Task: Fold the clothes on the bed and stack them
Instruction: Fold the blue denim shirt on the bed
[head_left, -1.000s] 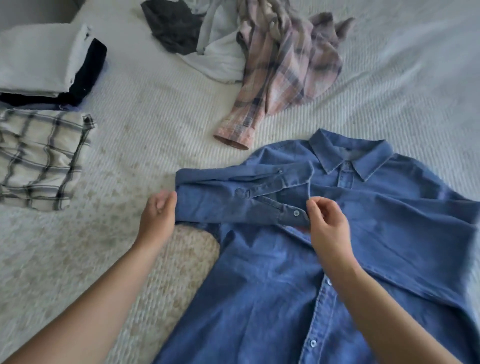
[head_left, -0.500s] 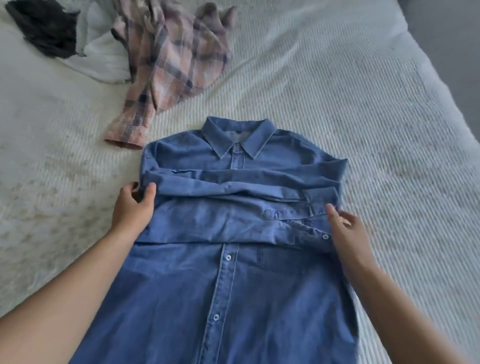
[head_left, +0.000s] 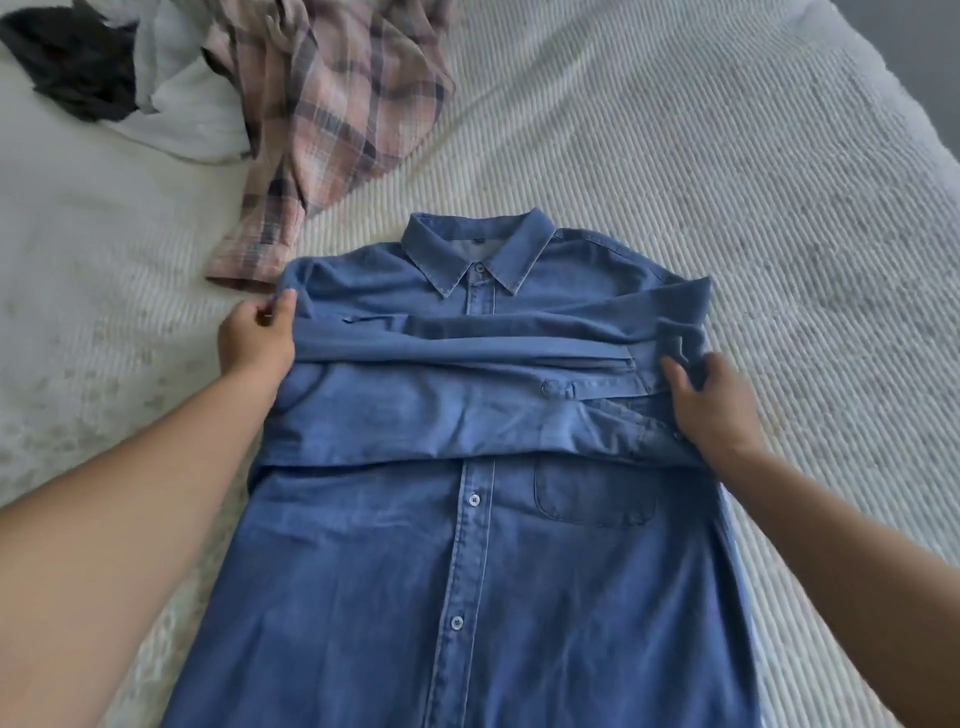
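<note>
1. You have the denim shirt lying front-up and buttoned in the middle of the bed, collar away from you, with both sleeves folded across the chest.
2. Your left hand pinches the shirt's left edge just below the shoulder, thumb and fingers closed on the cloth.
3. Your right hand grips the right edge where the sleeve cuffs end, its fingers curled over the fabric.
4. By the look of it, you are in the middle of folding: sleeves done, body still full length.
5. The next move probably calls for squaring both side edges, then bringing the hem up toward the collar without letting the sleeves slide.
6. The plaid shirt, a white garment and a dark one wait unfolded near the far left corner.
7. No brand, label or writing can be read anywhere.
</note>
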